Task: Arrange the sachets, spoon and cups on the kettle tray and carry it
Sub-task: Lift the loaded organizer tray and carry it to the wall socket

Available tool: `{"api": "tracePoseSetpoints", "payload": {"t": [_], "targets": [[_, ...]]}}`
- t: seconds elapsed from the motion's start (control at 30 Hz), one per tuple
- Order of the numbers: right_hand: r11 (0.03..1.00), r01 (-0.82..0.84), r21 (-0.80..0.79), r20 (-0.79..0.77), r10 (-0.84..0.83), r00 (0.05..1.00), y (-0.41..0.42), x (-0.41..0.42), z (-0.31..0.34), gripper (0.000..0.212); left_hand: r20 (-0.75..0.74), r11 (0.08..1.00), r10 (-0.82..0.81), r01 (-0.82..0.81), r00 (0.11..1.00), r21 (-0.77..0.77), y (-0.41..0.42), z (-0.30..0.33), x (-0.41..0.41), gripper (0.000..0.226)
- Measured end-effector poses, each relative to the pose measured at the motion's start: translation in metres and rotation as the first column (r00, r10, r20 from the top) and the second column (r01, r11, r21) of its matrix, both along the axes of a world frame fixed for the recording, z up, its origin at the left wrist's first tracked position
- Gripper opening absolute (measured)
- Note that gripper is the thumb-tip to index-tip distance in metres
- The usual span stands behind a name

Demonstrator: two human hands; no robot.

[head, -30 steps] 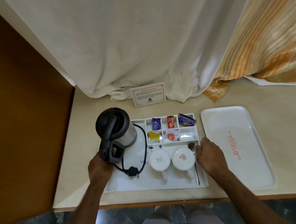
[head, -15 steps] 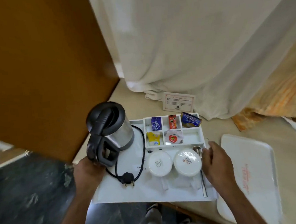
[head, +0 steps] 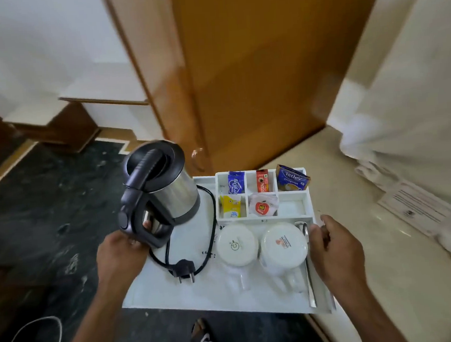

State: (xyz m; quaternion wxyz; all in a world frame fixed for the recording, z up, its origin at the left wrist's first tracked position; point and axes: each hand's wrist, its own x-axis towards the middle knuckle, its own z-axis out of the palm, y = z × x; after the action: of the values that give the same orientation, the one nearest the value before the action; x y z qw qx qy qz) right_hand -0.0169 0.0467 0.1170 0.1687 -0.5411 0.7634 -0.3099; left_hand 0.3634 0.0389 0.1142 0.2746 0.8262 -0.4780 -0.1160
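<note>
I hold the white kettle tray (head: 179, 294) in the air, off the counter. My left hand (head: 119, 254) grips its left edge beside the kettle's black handle. My right hand (head: 336, 246) grips the right edge. On the tray stands a steel kettle (head: 167, 193) with its black cord and plug (head: 184, 271). Two white cups (head: 236, 245) (head: 283, 245) sit upside down at the front. A metal spoon (head: 307, 266) lies along the right rim. Several sachets (head: 236, 182) fill the divided compartments at the back, with a Tetley tea bag (head: 293, 178) at the corner.
A cream counter (head: 385, 253) lies to the right with a printed card (head: 419, 206) and white curtain (head: 412, 77) on it. A wooden wardrobe door (head: 252, 70) stands ahead. Dark marble floor (head: 48, 210) spreads left, with a white cable (head: 30, 336) at the lower left.
The tray has lifted off the counter and swung left with me, away from the second white tray. It now hangs over the dark floor, facing the wardrobe.
</note>
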Motion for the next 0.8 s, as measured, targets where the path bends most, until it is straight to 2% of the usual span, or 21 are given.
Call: {"api": "tracePoseSetpoints", "payload": {"t": [0.1, 0.2, 0.27, 0.33, 0.47, 0.6, 0.8], "targets": [[0.993, -0.11, -0.036, -0.015, 0.109, 0.994, -0.029, 0.058, 0.006, 0.026, 0.09, 0.999, 0.037, -0.04, 0.995, 0.032, 0.004, -0.002, 0.06, 0.025], [0.98, -0.192, -0.056, -0.015, 0.191, 0.981, -0.053, 0.131, 0.006, 0.028, 0.112, 0.995, 0.096, -0.098, 0.989, 0.014, 0.009, 0.003, 0.127, 0.023], [0.965, -0.247, -0.09, 0.014, 0.249, 0.968, -0.069, 0.182, 0.01, 0.02, 0.089, 0.991, 0.136, -0.136, 0.987, -0.013, 0.009, 0.01, 0.174, 0.021], [0.948, -0.295, -0.118, 0.039, 0.301, 0.953, -0.089, 0.231, 0.014, 0.013, 0.054, 0.983, 0.182, -0.18, 0.982, -0.048, 0.006, 0.019, 0.218, 0.024], [0.914, -0.392, -0.106, 0.043, 0.398, 0.916, -0.128, 0.322, 0.015, 0.02, 0.085, 0.964, 0.263, -0.26, 0.961, -0.049, -0.002, 0.027, 0.302, 0.037], [0.914, -0.401, -0.053, 0.065, 0.404, 0.912, -0.17, 0.399, 0.007, 0.018, 0.066, 0.945, 0.326, -0.322, 0.943, -0.061, -0.028, 0.025, 0.37, 0.04], [0.898, -0.431, -0.086, 0.046, 0.436, 0.899, -0.277, 0.484, -0.015, 0.026, 0.055, 0.923, 0.383, -0.381, 0.922, -0.054, -0.116, 0.006, 0.448, 0.042]]}}
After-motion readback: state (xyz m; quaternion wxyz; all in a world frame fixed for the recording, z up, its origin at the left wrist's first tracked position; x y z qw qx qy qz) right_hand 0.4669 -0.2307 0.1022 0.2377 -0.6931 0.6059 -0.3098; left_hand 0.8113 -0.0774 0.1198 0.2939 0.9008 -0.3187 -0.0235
